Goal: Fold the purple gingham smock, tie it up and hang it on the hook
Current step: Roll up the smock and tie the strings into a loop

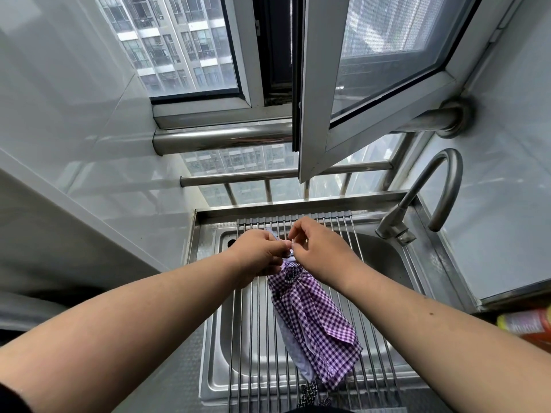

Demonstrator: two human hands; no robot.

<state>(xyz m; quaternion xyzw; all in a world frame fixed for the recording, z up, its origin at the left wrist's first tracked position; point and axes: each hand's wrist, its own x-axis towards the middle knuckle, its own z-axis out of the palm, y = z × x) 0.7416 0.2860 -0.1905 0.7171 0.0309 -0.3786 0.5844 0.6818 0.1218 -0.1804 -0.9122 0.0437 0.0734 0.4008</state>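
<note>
The purple gingham smock [313, 320] hangs as a long folded bundle over the steel sink, gathered tight at its upper end. My left hand [259, 251] grips that gathered top and a pale strap. My right hand [316, 248] pinches the pale strap just above the gather, fingertips meeting those of the left hand. A black-and-white patterned piece [310, 393] dangles below the bundle's lower end. No hook is in view.
A roll-up rack of steel rods [381, 338] lies across the sink [214, 368]. A curved tap [441, 189] stands at the right. Steel rails [220, 138] and an open window sash [375, 84] are ahead. Colourful packets [527, 321] sit at the right edge.
</note>
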